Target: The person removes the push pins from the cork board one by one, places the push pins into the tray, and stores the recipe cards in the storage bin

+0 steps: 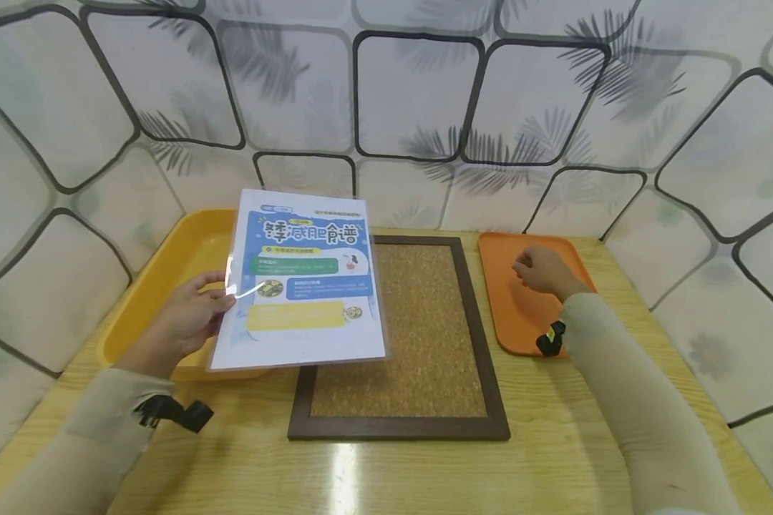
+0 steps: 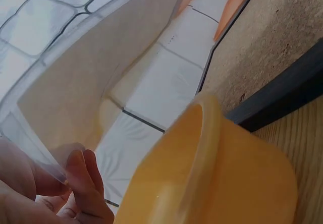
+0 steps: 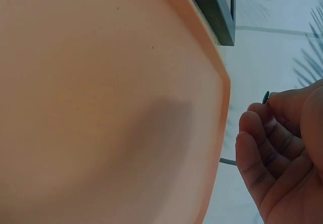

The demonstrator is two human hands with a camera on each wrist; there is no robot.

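Observation:
My left hand (image 1: 190,315) pinches the left edge of a laminated poster (image 1: 309,343) between thumb and fingers. The poster is blue and white with printed Chinese text, held up over the left part of a cork board (image 1: 428,336) with a dark brown frame. In the left wrist view, the sheet's pale back (image 2: 101,57) shows above the gripping fingers. Over the orange tray (image 1: 509,325), my right hand (image 1: 544,270) has its fingers curled. The right wrist view shows a small dark-green thumbtack (image 3: 266,97) pinched at its fingertips; only the rounded head is visible.
A deep yellow tray (image 1: 125,315) stands at the left, partly behind the poster and left hand. All of it rests on a light wooden table (image 1: 245,465). Patterned white cloth walls (image 1: 419,93) enclose the back and both sides.

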